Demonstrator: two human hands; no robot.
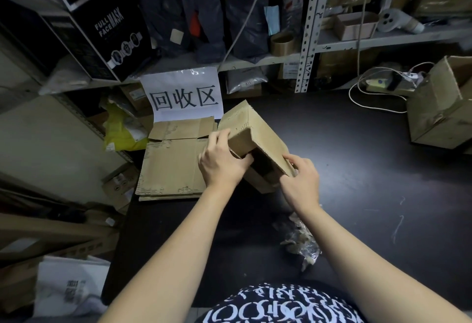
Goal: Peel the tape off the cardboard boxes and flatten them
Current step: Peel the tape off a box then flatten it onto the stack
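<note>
Signage: white sheet (182, 95) reads "回收区"; black carton (102, 29) reads "FULL FACE MASK". Plain brown cardboard box (258, 133), tilted, open end toward wearer, over black table (357, 169), just beside flattened cardboard (168, 167). Left hand (219, 162) grips its left edge; right hand (301, 177) pinches its near right flap.

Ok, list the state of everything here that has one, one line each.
Small box: part collapsed, near end open.
Left hand: grips the box's left side.
Right hand: pinches its right near edge.
Flattened cardboard: lying flat, stacked at the table's left.
Large box: standing, top open.
Tape scraps: crumpled, loose on the table.
</note>
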